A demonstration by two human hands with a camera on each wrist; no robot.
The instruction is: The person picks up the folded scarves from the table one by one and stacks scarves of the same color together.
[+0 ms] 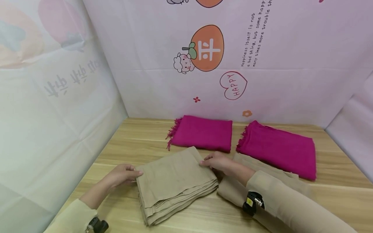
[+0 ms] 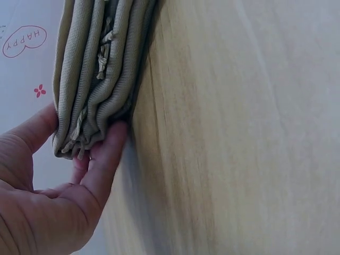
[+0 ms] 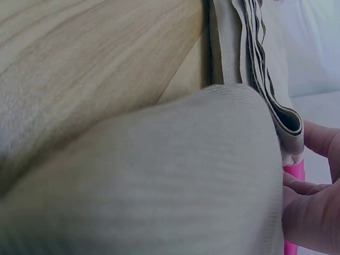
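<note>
A beige scarf (image 1: 175,174), folded into a thick layered rectangle, lies on the wooden table, slightly turned. At its left corner my left hand (image 1: 123,174) grips the stack, thumb on top and fingers beneath. The left wrist view shows knotted tassels between the folded layers (image 2: 98,69) there. My right hand (image 1: 217,161) pinches the scarf's far right edge; its thumb and fingers meet the folded end (image 3: 289,127) in the right wrist view. Under my right forearm sits a second folded beige scarf (image 1: 233,191), partly hidden by the sleeve.
Two folded magenta scarves lie along the back: a left one (image 1: 204,133) with fringe on its left side and a right one (image 1: 279,147) overlapping the second beige scarf. Printed white cloth (image 1: 157,94) hangs behind the wooden table (image 1: 116,152) and along its sides.
</note>
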